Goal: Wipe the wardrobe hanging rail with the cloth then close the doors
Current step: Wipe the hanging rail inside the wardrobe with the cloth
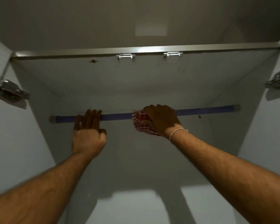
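Note:
A blue hanging rail runs left to right across the top of the open white wardrobe. My right hand presses a red-and-white checked cloth against the rail near its middle, and the cloth wraps around the rail there. My left hand is raised at the rail's left part, fingers stretched up over it and thumb apart, holding nothing. Both hands hide the rail behind them.
The wardrobe's top panel with two metal catches lies just above the rail. Door hinges stick out at the left and right side walls. Both doors stand open at the frame edges.

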`<state>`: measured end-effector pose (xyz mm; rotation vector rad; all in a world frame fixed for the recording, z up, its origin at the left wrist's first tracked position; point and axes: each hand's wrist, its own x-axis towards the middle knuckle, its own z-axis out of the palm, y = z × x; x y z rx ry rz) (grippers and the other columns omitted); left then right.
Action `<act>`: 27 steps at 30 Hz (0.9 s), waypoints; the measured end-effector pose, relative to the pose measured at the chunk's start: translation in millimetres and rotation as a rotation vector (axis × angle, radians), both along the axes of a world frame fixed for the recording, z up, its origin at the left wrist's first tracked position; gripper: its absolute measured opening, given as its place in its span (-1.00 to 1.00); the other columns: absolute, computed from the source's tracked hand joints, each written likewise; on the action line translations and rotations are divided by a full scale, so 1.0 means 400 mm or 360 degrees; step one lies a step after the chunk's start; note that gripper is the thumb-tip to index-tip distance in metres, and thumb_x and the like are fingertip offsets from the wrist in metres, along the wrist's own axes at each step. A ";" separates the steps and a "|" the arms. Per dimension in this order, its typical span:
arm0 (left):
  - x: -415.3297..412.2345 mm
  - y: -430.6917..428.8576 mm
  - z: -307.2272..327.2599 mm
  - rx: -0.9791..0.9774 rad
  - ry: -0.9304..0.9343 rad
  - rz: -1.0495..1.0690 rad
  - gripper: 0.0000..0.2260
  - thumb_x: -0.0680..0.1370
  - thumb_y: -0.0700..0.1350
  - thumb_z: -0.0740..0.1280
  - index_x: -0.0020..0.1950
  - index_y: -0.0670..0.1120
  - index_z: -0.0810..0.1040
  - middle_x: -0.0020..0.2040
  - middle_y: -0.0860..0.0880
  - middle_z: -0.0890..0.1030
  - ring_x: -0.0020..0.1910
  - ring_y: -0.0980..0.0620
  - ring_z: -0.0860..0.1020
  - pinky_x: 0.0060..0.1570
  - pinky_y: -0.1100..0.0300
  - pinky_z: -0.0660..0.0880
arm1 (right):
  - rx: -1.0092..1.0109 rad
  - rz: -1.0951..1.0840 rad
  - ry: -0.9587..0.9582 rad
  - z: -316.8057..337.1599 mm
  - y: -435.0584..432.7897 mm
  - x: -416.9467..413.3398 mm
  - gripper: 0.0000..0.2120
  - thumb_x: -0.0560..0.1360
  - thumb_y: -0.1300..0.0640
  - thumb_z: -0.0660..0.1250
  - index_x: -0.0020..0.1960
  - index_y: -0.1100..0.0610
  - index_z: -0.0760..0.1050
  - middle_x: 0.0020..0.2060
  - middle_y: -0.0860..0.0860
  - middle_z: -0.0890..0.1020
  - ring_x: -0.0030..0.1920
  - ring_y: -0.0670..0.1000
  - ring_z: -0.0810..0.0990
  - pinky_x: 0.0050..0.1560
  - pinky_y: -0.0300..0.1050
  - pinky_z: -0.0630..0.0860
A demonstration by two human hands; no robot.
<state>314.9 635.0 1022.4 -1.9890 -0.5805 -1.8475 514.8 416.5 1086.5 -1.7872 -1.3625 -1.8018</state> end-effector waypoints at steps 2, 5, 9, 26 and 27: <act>0.022 -0.011 -0.001 0.0026 -0.0125 0.0012 -0.36 0.51 -0.05 0.15 0.60 -0.17 0.39 0.57 -0.22 0.47 0.61 -0.17 0.34 0.69 -0.14 -0.06 | 0.0040 -0.0068 0.0029 -0.001 -0.080 0.064 -0.51 0.67 -0.26 0.18 0.43 0.04 0.45 0.26 0.05 0.63 0.17 0.18 0.61 0.15 0.10 0.48; 0.038 -0.007 0.000 0.0081 -0.0216 0.0043 -0.41 0.48 -0.08 0.16 0.51 -0.18 0.45 0.44 -0.24 0.55 0.49 -0.21 0.44 0.65 -0.12 -0.08 | 0.0104 -0.0126 0.0114 -0.003 -0.191 0.144 -0.51 0.62 -0.26 0.30 0.36 0.07 0.51 0.16 0.13 0.67 0.09 0.27 0.64 0.05 0.13 0.52; 0.045 0.009 0.003 0.0178 -0.0233 0.0082 -0.43 0.47 -0.10 0.17 0.48 -0.17 0.44 0.39 -0.24 0.55 0.42 -0.24 0.47 0.64 -0.16 -0.02 | 0.0240 -0.0224 0.0304 -0.007 -0.354 0.254 -0.49 0.54 -0.34 0.36 0.22 0.06 0.54 0.03 0.16 0.69 -0.01 0.29 0.66 -0.08 0.07 0.50; 0.040 -0.017 -0.016 0.0002 -0.0099 -0.0021 -0.33 0.45 -0.03 0.25 0.58 -0.17 0.41 0.52 -0.22 0.48 0.56 -0.20 0.38 0.67 -0.20 -0.01 | 0.0742 -0.0297 -0.0058 -0.045 -0.428 0.484 -0.60 0.68 -0.04 0.23 0.23 0.29 0.58 0.05 0.33 0.65 0.04 0.40 0.63 0.18 0.26 0.56; 0.034 -0.019 -0.016 -0.0035 -0.0027 0.0024 -0.29 0.45 0.02 0.25 0.61 -0.15 0.37 0.55 -0.21 0.44 0.59 -0.19 0.33 0.68 -0.20 -0.05 | 0.0803 -0.0242 -0.0144 -0.062 -0.414 0.497 -0.58 0.71 -0.02 0.17 0.27 0.31 0.55 0.09 0.35 0.64 0.08 0.40 0.61 0.21 0.27 0.54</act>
